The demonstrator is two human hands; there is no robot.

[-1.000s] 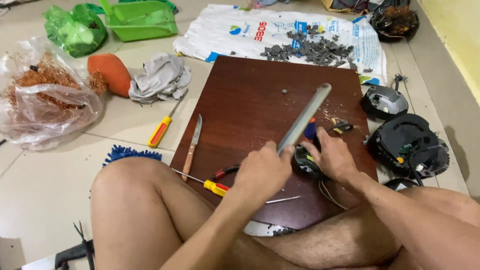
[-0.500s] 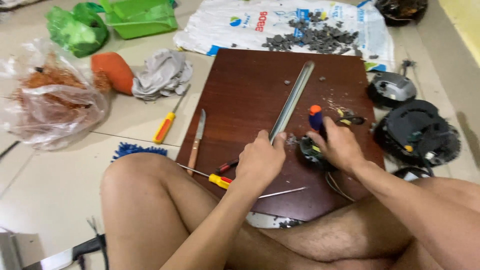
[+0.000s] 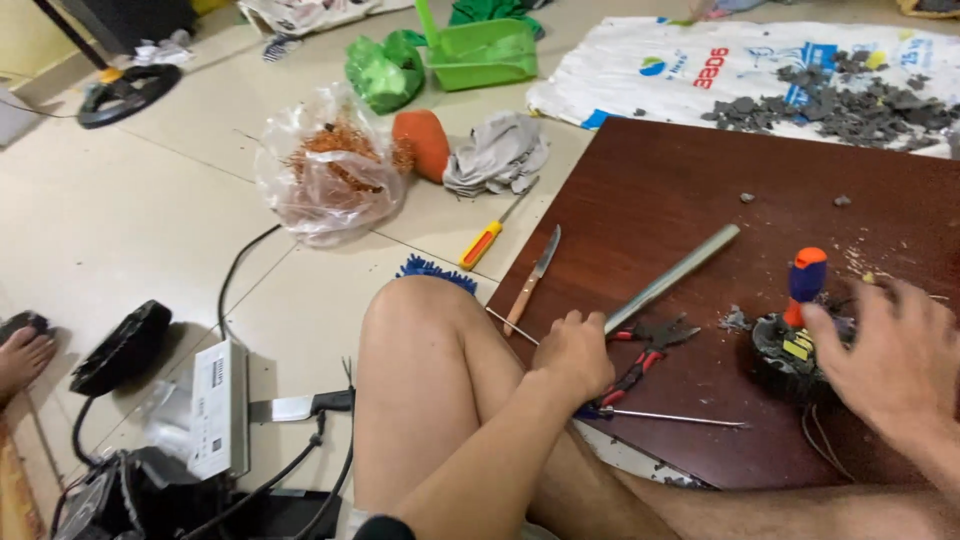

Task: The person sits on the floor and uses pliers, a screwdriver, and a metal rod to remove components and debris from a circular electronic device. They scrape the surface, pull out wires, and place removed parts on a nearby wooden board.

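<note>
Metal rod [image 3: 672,277] lies on the brown board [image 3: 650,190], pointing up-right (left hand [image 3: 575,352] closed around its near end); right hand [image 3: 895,350] cups a dark part [image 3: 790,355]; tiled floor [image 3: 130,220].

A clear bag of copper wire [image 3: 325,175] sits by a green dustpan [image 3: 480,55] (floor tiles), near a yellow-handled screwdriver [image 3: 490,235].

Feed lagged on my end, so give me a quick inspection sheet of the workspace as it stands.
Surface: brown board on tiled floor, scattered with grey debris.
Job's things: metal rod, small black part, orange-handled screwdriver.
Clutter: pliers, knife, yellow screwdriver, bag of copper wire, rag.
Grippers: left hand grips the rod's end; right hand on the black part.
Cables: black cable on the floor.
Surroundings: green dustpan, printed sack.
</note>
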